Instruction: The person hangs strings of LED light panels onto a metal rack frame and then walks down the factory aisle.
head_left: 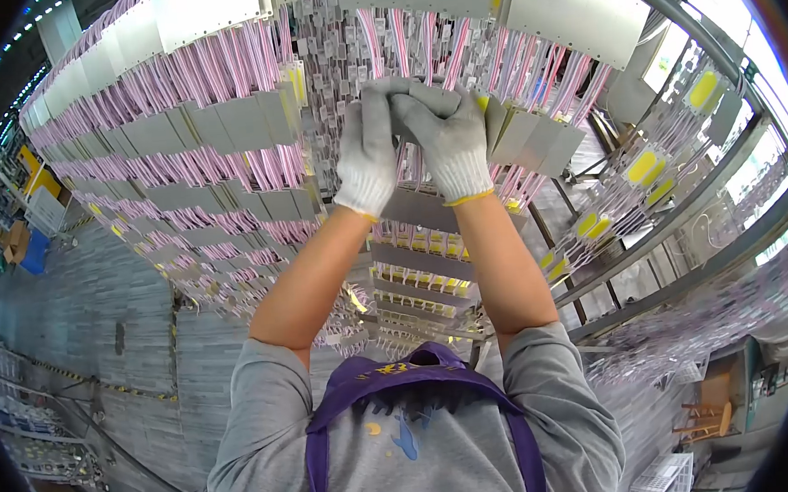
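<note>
Both my hands wear grey-white knit gloves and are raised at the top centre of the view, among hanging pink and white wires. My left hand [369, 147] has its fingers bent inward at the wires. Beside it, my right hand [446, 137] curls its fingers toward the left one, and the fingertips meet. Whatever lies between the fingers is hidden by the gloves. Pink and white wire bundles [400, 40] hang just above my hands. A grey flat panel [542, 142] is right of my right hand, and another grey panel [421, 211] is below both hands.
Rows of grey panels with wires [221, 125] curve away on the left. A curved metal rail [686, 246] and yellow-marked pieces [646, 168] are on the right. At lower right are a wooden stool [706, 420] and a white crate [663, 478]. A blue bin [34, 251] stands far left.
</note>
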A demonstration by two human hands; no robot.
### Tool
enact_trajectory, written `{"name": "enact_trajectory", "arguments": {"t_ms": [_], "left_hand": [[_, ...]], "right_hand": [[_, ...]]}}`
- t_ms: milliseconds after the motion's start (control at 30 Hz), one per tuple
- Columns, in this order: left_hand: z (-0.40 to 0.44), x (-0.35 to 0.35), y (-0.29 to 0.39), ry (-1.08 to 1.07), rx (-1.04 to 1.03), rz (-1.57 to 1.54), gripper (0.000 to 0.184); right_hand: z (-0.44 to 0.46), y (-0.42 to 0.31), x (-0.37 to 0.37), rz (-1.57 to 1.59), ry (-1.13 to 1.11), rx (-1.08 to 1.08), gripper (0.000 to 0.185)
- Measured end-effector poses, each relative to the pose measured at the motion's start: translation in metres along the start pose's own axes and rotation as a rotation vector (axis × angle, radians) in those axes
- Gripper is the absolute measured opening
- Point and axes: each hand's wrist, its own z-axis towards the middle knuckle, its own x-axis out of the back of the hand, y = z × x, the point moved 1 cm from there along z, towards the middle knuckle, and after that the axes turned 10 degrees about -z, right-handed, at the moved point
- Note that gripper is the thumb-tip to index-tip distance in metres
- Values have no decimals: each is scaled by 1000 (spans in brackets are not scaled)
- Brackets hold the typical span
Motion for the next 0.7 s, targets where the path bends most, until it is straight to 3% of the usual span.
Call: {"name": "enact_trajectory", "arguments": {"t_ms": [33, 100, 200, 333, 400, 433, 500, 533, 567, 600, 633, 667, 700], "left_hand": [[8, -1, -2, -80, 81, -213, 58], [14, 9, -2, -205, 481, -418, 70], [19, 13, 2, -238, 615, -487, 76], [14, 4, 8, -144, 621, -649, 78], [16, 17, 0, -423, 309, -442, 66], [17, 25, 7, -533, 88, -305, 56], [19, 25, -31, -441, -446, 53, 37], [10, 28, -14, -287, -755, 602, 26], [7, 25, -13, -265, -225, 351, 26], [6, 23, -10, -159, -109, 323, 26], [-2, 17, -1, -79, -142, 323, 26], [-7, 14, 6, -13, -196, 335, 26], [-11, 11, 10, 16, -231, 348, 27]], "right_hand": [[-3, -8, 2, 26, 17, -51, 37], [-3, -9, 5, 95, -52, -102, 36], [-6, -15, 14, 208, -200, -151, 34], [1, -17, 23, 343, -434, -166, 32], [-1, -15, 26, 343, -430, -131, 31], [0, -7, 22, 270, -305, -105, 31], [-2, -2, 12, 57, -145, -88, 30], [-3, 1, 10, -79, -113, -69, 29], [-8, 11, 2, -118, -2, 54, 28], [-14, -8, -4, -28, -42, 53, 27], [-16, -10, -9, -212, -25, 48, 27], [-20, -24, -18, -34, -24, 102, 31], [-22, -16, -20, -61, -13, 68, 37]]}}
